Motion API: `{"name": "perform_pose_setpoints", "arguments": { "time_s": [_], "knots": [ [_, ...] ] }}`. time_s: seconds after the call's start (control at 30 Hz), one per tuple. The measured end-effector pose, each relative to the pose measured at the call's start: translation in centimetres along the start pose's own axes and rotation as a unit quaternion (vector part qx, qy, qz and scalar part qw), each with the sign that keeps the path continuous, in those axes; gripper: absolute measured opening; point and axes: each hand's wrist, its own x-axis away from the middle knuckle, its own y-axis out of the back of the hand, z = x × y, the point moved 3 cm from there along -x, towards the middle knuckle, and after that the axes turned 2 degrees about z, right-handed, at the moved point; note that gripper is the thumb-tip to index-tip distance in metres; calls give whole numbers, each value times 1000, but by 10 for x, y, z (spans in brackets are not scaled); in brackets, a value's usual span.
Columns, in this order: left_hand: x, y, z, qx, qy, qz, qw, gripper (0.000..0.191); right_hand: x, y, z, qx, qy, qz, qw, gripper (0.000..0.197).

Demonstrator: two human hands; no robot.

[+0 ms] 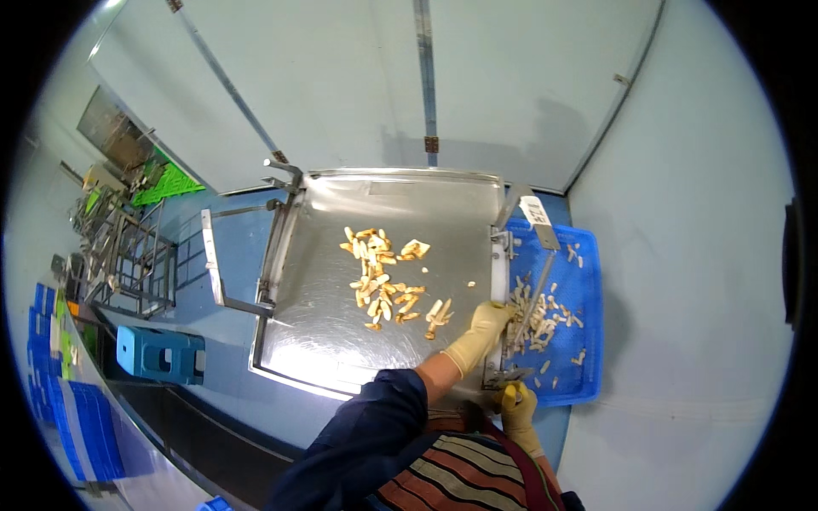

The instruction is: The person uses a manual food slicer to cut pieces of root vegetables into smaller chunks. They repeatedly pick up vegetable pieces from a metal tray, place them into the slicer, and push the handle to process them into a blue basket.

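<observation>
My left hand (487,329), in a cream glove, reaches over the right edge of a stainless steel table (383,198); its fingertips are at the white strip (500,274), and what they hold is hidden. My right hand (519,412), gloved alike, is curled around a metal handle-like part at the table's near right corner. Pale and brown pieces, apparently cut mushrooms (377,274), lie in a loose heap mid-table. A few more pieces (438,316) lie left of my left hand. Paler cut pieces (543,322) lie in a blue plastic basket (594,313) beyond the right edge, below a slanting metal bar (537,294).
Metal brackets (214,255) stick out at the table's left side. On the floor to the left stands a blue plastic stool (160,354). Metal racks (134,268) and stacked blue crates (83,428) are farther left. Pale wall panels (345,83) rise behind the table and at right.
</observation>
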Motion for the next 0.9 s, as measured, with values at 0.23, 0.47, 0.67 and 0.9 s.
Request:
{"name": "perform_pose_setpoints", "arguments": {
  "time_s": [0.23,0.47,0.67,0.9],
  "knots": [
    [9,-10,-14,-98,-252,51,961,23,-1,2,1,-50,-5,35,998,54],
    [-10,171,-56,-212,-280,-251,902,35,0,6,14,-47,-20,27,998,48],
    [-54,217,-68,-389,-229,-261,853,21,-1,2,8,-83,-43,17,995,46],
    [6,172,-77,-156,-181,-215,947,24,3,6,7,-47,-33,31,998,46]
  ]
}}
